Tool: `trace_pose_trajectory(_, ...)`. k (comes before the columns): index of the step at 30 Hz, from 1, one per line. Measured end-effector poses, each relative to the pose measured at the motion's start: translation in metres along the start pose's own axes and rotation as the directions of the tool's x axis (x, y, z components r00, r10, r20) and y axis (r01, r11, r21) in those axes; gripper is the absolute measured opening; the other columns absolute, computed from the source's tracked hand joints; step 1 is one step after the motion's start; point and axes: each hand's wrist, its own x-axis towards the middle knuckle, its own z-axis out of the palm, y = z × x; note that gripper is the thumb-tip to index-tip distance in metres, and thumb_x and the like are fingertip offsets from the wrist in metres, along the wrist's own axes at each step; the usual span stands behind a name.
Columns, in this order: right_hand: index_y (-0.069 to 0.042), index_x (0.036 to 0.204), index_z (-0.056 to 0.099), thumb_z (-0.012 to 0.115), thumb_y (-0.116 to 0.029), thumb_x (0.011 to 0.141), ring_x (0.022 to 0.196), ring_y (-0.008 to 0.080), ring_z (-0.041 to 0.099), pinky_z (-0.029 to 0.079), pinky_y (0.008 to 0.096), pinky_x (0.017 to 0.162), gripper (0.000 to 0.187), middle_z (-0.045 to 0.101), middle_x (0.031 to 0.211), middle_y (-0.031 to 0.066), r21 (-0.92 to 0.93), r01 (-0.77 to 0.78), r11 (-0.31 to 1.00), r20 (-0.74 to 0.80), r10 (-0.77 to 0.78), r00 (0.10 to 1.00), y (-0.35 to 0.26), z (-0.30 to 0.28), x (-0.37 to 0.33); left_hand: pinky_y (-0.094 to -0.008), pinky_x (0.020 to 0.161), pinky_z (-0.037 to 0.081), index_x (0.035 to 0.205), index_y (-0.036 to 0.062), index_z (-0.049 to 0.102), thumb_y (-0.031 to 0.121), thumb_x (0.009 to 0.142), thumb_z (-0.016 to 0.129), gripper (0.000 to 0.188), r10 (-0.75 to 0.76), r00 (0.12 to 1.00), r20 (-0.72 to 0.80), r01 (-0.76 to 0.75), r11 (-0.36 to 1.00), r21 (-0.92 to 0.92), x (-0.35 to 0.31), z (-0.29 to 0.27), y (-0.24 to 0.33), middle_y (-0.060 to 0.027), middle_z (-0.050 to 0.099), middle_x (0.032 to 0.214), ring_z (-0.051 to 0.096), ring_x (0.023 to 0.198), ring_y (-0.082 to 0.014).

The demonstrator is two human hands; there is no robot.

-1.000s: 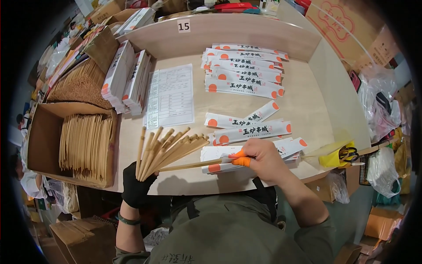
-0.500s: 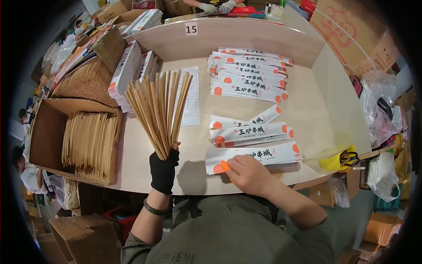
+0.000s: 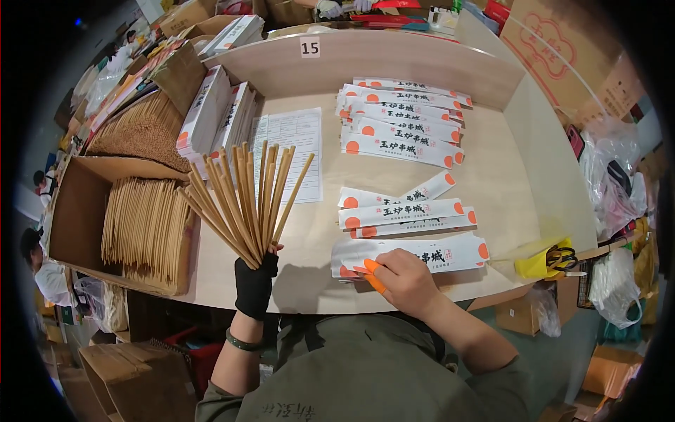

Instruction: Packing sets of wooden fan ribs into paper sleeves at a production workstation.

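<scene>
A fanned bundle of wooden chopsticks [image 3: 253, 204] rises from my left hand [image 3: 254, 285], which wears a black glove and is closed round their lower ends. My right hand [image 3: 404, 278], with orange finger covers, bends over a stack of white chopstick sleeves [image 3: 460, 254] at the table's near edge. Its fingers are pinched on the top paper sleeve near the left end; the fingertips are partly hidden. Farther back lie a small group of sleeves [image 3: 408, 209] and a larger overlapping row of sleeves [image 3: 404, 133].
At left a cardboard box [image 3: 70, 225] holds many chopsticks, with more chopsticks [image 3: 133, 133] behind it. Stacked sleeves [image 3: 204, 116] stand beside a printed sheet [image 3: 299, 141]. Scissors [image 3: 562, 259] sit in a yellow holder [image 3: 531, 267] at right. Raised panels edge the table; a co-worker's gloved hands [image 3: 329, 8] show beyond.
My left hand has come down and slightly left, and the chopsticks fan wider. The top sleeve under my right hand has shifted a little to the right.
</scene>
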Motion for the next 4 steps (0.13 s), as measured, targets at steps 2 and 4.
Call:
trace_pose_trajectory(2,-0.001,0.082,0.062,0.075,-0.005,0.069,0.076,0.0266,0.059,0.050,0.0354,0.063,0.019,0.059,0.087,0.0102,-0.010,-0.049,0.999,-0.008,0.049,0.999,0.0002,0.0043,-0.0007,-0.0220,0.051,0.038,0.094,-0.0015,0.067,0.023,0.091,0.065,0.025,-0.012,1.000,-0.028,0.014,0.999,0.040,-0.0034,0.0028,0.0021,0.0004,0.057,0.067,0.049,0.055,-0.0061)
trace_pose_trajectory(4,-0.001,0.083,0.062,0.074,-0.005,0.069,0.075,0.0277,0.059,0.050,0.0354,0.062,0.019,0.059,0.088,0.0105,-0.003,-0.096,0.995,0.023,0.096,0.995,0.0028,0.0060,-0.0011,-0.0198,0.054,0.037,0.111,-0.0013,0.063,0.020,0.092,0.063,0.029,-0.078,0.996,-0.046,0.085,0.981,0.174,-0.0040,-0.0030,-0.0016,-0.0038,0.060,0.079,0.046,0.059,-0.0054)
